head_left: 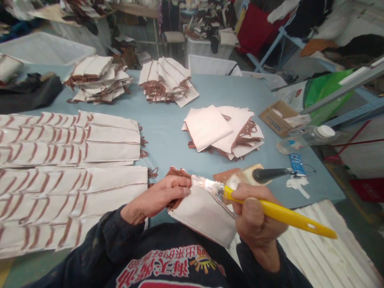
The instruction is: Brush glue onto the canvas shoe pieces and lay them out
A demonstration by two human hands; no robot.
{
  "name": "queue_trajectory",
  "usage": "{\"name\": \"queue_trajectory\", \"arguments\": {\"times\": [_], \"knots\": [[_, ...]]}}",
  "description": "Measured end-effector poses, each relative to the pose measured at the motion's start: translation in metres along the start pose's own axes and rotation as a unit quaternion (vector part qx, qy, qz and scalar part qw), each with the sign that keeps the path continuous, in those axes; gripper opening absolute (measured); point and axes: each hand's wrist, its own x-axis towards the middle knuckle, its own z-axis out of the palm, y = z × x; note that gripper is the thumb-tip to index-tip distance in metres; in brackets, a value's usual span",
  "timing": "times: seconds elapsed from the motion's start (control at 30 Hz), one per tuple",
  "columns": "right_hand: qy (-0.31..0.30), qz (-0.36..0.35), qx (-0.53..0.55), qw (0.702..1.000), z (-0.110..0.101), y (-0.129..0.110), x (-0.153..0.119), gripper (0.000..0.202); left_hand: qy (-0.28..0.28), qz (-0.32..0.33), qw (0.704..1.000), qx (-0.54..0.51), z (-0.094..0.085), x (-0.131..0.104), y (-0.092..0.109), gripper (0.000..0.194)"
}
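White fabric piece with brown edging lies slanted between a worker's two hands, close to the body at the near side of a blue-grey table. Fingers of the left hand close on its upper left edge, brown material showing around them. The right hand wraps its fingers around a yellow-handled brush, whose pale bristles meet the piece's upper edge just beside the left fingertips.

Just beyond the right fingers sits a pale object with a dark handle, its exact kind hard to tell. Ahead of both hands' fingers rests a loose pile of similar pieces; farther out stand two more stacks, one nearly straight ahead, another to the left. Left of the left fingers, overlapping rows of pieces cover the tabletop. Forward and right of the right fingers are a clear bottle with a white cap and a small cardboard box.
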Motion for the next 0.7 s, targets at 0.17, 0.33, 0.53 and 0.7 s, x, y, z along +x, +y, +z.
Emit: {"name": "queue_trajectory", "arguments": {"times": [0.17, 0.33, 0.53, 0.7], "knots": [[-0.011, -0.01, 0.039, 0.999, 0.019, 0.005, 0.012, 0.028, -0.008, 0.005, 1.0, 0.017, -0.003, 0.002, 0.0, 0.042], [0.032, 0.026, -0.014, 0.999, 0.032, 0.018, 0.012, 0.026, 0.008, 0.015, 1.0, -0.005, -0.008, 0.002, 0.0, 0.036], [0.004, -0.032, -0.087, 0.996, 0.042, 0.023, -0.005, 0.025, 0.005, 0.014, 0.998, -0.059, -0.005, 0.004, 0.006, 0.033], [0.063, 0.023, -0.067, 0.996, 0.038, 0.025, -0.004, 0.028, -0.013, 0.012, 1.0, -0.015, -0.019, 0.004, 0.006, 0.051]]}}
